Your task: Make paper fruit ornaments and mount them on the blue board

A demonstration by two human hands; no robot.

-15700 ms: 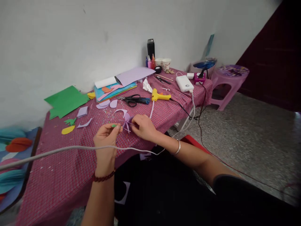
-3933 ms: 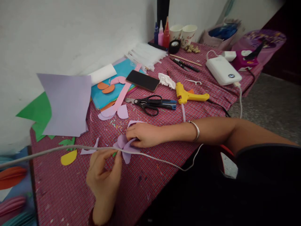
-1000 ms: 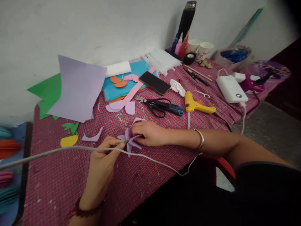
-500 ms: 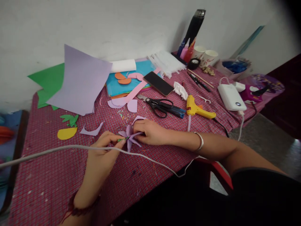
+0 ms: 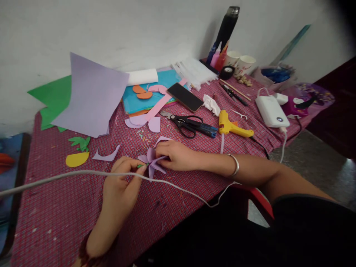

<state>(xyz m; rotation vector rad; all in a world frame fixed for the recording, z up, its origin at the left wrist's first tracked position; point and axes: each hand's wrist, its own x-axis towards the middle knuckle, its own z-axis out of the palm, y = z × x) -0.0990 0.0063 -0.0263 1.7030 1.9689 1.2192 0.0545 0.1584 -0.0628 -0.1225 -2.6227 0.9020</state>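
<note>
Nearest the viewer, a pale cable point(image 5: 83, 172) crossed in front of the left hand point(image 5: 121, 189). Thumb and forefinger of this hand pinched a small green piece point(image 5: 140, 165), whose inner end met the centre of a purple flower point(image 5: 150, 154). The flower was located between the two hands, over the near part of the table point(image 5: 66, 207), its petals spread. The right hand point(image 5: 178, 155), fingers curled together, gripped a petal on the flower's right side; the exact fingertip contact was partly hidden.

Beyond the hands, a yellow half-round point(image 5: 77, 159), green leaf shapes point(image 5: 80, 143) and a curved purple offcut point(image 5: 106, 154) lay to the left. Black-handled scissors point(image 5: 185, 122) occupied the middle, with a yellow glue gun point(image 5: 235, 128) to their right. Farther back lay a lilac sheet point(image 5: 91, 98), overlapping a green sheet point(image 5: 52, 94), and a dark phone point(image 5: 185, 97). A white power bank point(image 5: 271, 110) rested at the right. Two paper cups point(image 5: 244, 65) and a black flask point(image 5: 228, 27) stood farthest back, near the wall point(image 5: 133, 26).
</note>
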